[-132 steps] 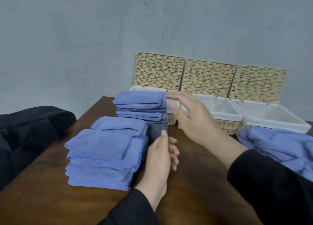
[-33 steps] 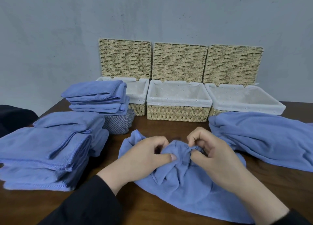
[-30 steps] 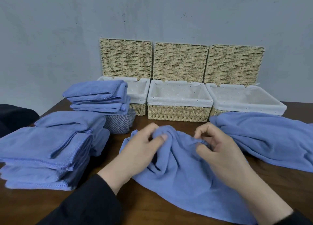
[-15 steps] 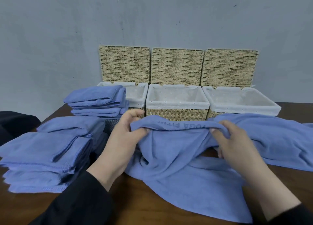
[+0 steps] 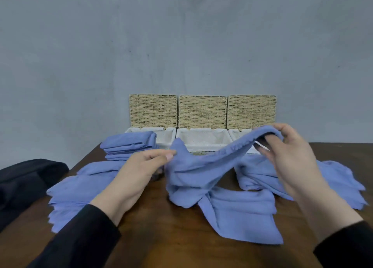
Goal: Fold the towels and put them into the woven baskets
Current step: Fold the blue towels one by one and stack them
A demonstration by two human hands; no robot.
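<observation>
With your left hand [image 5: 139, 170] pinching one end of the blue towel [image 5: 214, 179] and your right hand [image 5: 286, 154] curled round the other, its twisted lower half sags onto the table [image 5: 181, 247] — spread it unevenly and the fold goes crooked, too bulky for the woven baskets [image 5: 201, 140].

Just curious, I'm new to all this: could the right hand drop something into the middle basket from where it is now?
Probably yes, once freed. The right hand grips the blue towel just in front of the open middle basket, whose lid stands back against the wall; only the raised towel edge lies between them.
</observation>
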